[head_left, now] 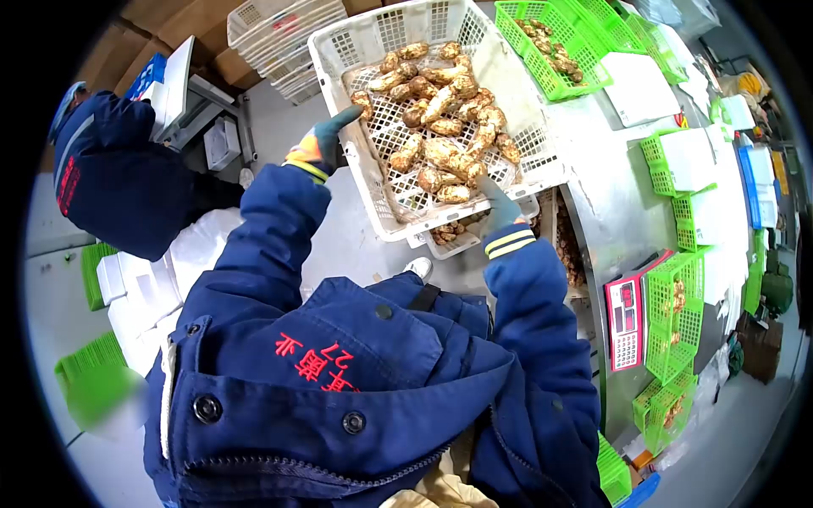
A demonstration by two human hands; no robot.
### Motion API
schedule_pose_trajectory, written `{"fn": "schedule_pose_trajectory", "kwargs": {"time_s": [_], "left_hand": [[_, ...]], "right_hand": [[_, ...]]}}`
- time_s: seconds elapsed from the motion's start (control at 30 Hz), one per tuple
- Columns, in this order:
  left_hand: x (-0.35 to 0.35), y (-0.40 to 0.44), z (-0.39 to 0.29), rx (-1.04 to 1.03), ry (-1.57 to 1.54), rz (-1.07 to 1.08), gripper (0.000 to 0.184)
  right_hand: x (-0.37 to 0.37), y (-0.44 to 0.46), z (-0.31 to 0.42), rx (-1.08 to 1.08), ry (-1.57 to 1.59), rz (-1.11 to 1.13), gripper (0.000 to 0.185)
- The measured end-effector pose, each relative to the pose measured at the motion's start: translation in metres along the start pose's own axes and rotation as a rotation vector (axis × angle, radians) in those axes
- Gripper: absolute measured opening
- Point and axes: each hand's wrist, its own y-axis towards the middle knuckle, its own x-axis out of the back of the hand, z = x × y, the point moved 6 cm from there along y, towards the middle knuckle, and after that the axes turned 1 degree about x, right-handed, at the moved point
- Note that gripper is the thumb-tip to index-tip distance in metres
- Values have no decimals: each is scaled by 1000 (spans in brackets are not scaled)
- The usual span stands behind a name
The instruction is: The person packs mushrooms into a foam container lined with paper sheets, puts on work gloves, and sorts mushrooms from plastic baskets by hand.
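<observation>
A large white plastic crate [385, 222] with mesh sides and floor hangs tilted in front of me, holding several brown and cream mushrooms [449, 157]. My left hand [320, 146], in a grey glove, is closed on the crate's left rim, thumb over the edge. My right hand [500, 206], also gloved, grips the near right corner of the crate, with its thumb on the rim and its fingers partly hidden below. Under the crate, a smaller white basket [461, 245] with more mushrooms shows near my right hand.
A metal table [584, 212] on the right bears a red scale [625, 326] and green baskets [675, 317]. White crates [288, 51] are stacked behind on the left. Another person [127, 169] in dark blue bends at far left. White foam boxes [140, 296] stand below them.
</observation>
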Motion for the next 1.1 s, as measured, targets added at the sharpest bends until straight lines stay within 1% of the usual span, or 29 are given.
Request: {"fn": "schedule_pose_trajectory", "kwargs": {"time_s": [0.03, 0.07, 0.1, 0.13, 0.17, 0.2, 0.23, 0.27, 0.3, 0.33, 0.37, 0.43, 0.47, 0.5, 0.57, 0.6, 0.63, 0.7, 0.73, 0.77, 0.83, 0.87, 0.9, 0.93, 0.97, 1.0, 1.03, 1.07, 1.1], "left_hand": [[9, 4, 4, 2, 8, 13, 32], [13, 0, -21, -532, 849, -14, 32], [-4, -14, -30, -1093, 1674, -35, 34], [-7, -24, -34, -1092, 1683, 5, 34], [-13, -38, -34, -1103, 1683, 75, 35], [-22, -45, -33, -1049, 1536, 153, 32], [-20, -49, -31, -1045, 1570, 116, 29], [-10, -51, -26, -744, 905, 143, 23], [-28, -73, -25, -1167, 1408, 233, 19], [-36, -71, -23, -765, 983, 193, 20], [-35, -61, -22, -328, 573, 120, 21], [7, -63, -17, -362, 378, 286, 23], [40, -43, -11, -394, 443, 314, 24], [49, -41, -9, -389, 445, 360, 24], [53, -51, -12, -334, 443, 481, 24], [79, -11, -9, -751, 782, 576, 22], [69, -8, -19, -826, 792, 750, 21], [72, -23, -32, -1409, 1005, 958, 25], [70, -28, -41, -1415, 914, 1110, 24], [76, -16, -48, -1436, 874, 1130, 28], [73, 3, -62, -1021, 760, 1305, 30], [89, 34, -70, -1433, 859, 1353, 31], [85, 33, -84, -1424, 691, 1385, 30], [78, 34, -98, -763, 530, 1401, 29], [90, 40, -110, -114, 370, 1330, 29], [107, 48, -136, -636, 486, 1539, 28], [131, 52, -157, -739, 488, 1657, 28], [72, 13, -164, -483, 566, 1643, 26], [73, 8, -173, -235, 596, 1627, 25]], "right_hand": [[3, 14, -7, 35, 29, 30, 31], [12, 25, -13, 17, 21, -17, 24], [21, 38, -22, 129, -58, -66, 24], [33, 54, -32, 237, -143, -124, 24], [46, 77, -47, 234, 32, -186, 34], [44, 47, -29, 473, -240, -153, 34], [47, 26, -35, 488, -215, -215, 31], [50, 2, -41, 503, -191, -276, 29], [54, -22, -47, 519, -167, -337, 27], [43, -58, -37, 529, -81, -351, 19], [33, -95, -28, 542, 5, -365, 17], [-8, -114, -76, 863, -499, -513, 18], [-20, -119, -99, 805, -165, -524, 20], [-34, -126, -124, 776, 189, -552, 21], [-61, -139, -156, 947, 274, -528, 22], [-61, -107, -167, 1079, -8, -582, 22], [-75, -106, -177, 994, 210, -604, 27], [-113, -125, -194, 1220, 233, -844, 29], [-138, -130, -209, 1179, 232, -932, 33], [-159, -130, -225, 1215, 214, -1054, 28], [-197, -124, -248, 1263, 182, -1319, 21], [-238, -125, -243, 1162, 393, -1198, 18], [-272, -128, -237, 1312, 384, -1284, 19], [-312, -127, -238, 1316, 406, -1354, 19], [-361, -121, -243, 1321, 424, -1425, 19], [-402, -105, -258, 1336, 460, -1478, 19], [-444, -79, -279, 1347, 504, -1530, 19], [-435, -122, -260, 1226, 521, -1570, 17], [-461, -107, -268, 1295, 669, -1539, 15]]}}
